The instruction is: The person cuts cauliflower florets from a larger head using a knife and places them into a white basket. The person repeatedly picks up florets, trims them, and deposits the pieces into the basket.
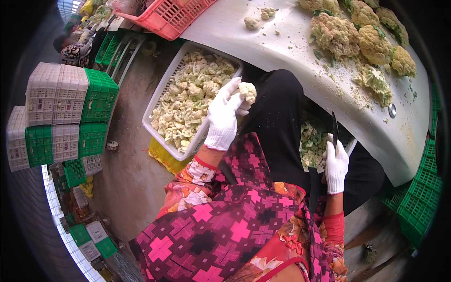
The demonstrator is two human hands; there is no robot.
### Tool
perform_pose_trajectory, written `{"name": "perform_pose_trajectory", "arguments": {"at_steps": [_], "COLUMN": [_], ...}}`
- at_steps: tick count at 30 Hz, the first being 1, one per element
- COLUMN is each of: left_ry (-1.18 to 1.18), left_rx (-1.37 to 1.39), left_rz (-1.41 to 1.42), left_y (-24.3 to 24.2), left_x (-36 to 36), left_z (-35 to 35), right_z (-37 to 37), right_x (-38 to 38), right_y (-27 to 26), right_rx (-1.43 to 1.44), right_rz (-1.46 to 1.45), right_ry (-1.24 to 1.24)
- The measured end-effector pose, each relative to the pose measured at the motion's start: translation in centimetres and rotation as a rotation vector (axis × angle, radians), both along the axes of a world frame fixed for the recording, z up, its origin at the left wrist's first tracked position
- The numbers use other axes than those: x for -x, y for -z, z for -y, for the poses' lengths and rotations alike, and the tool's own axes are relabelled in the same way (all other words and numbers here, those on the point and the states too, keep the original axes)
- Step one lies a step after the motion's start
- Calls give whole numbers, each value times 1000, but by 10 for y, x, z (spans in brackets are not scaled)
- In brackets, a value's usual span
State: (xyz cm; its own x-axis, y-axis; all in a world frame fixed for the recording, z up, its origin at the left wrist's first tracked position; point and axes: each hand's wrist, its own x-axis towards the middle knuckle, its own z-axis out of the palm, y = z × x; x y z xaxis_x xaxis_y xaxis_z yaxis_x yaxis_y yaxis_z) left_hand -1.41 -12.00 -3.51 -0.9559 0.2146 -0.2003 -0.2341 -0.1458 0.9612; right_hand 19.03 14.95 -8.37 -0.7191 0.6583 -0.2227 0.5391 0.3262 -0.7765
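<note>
My left hand (pixel 227 112), in a white knit glove, holds a cauliflower floret (pixel 248 92) between thumb and fingers beside the right rim of a white plastic crate (pixel 149 110). Many cut cauliflower florets (pixel 186 102) fill that crate. My right hand (pixel 336 164), gloved alike, grips a knife (pixel 334 128) with its dark blade pointing up and away from me. Below the knife, between my legs, sits a container of leafy cauliflower trimmings (pixel 312 146), partly hidden by my leg and the table edge.
A pale table (pixel 296 60) ahead bears whole cauliflower heads (pixel 334 35), crumbs and a red plastic crate (pixel 172 17). A yellow mesh sack (pixel 160 155) lies under the white crate. Green and white crates (pixel 67 95) are stacked at left; green crates (pixel 419 190) stand at right. Another person (pixel 74 53) is far left.
</note>
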Motion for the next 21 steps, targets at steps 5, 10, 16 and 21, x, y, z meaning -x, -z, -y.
{"name": "perform_pose_trajectory", "arguments": {"at_steps": [5,10,16,21], "left_ry": [-377,-715,-889,-882], "left_rx": [-17,-172,-6,75], "left_rz": [263,294,203,308], "left_y": [117,168,188,189], "left_x": [26,93,127,98], "left_z": [148,230,353,342], "right_z": [2,-1,6,6], "right_x": [3,-3,-7,-10], "right_y": [8,11,6,11], "right_rx": [268,283,398,381], "right_rz": [48,72,70,55], "right_ry": [53,90,173,175]}}
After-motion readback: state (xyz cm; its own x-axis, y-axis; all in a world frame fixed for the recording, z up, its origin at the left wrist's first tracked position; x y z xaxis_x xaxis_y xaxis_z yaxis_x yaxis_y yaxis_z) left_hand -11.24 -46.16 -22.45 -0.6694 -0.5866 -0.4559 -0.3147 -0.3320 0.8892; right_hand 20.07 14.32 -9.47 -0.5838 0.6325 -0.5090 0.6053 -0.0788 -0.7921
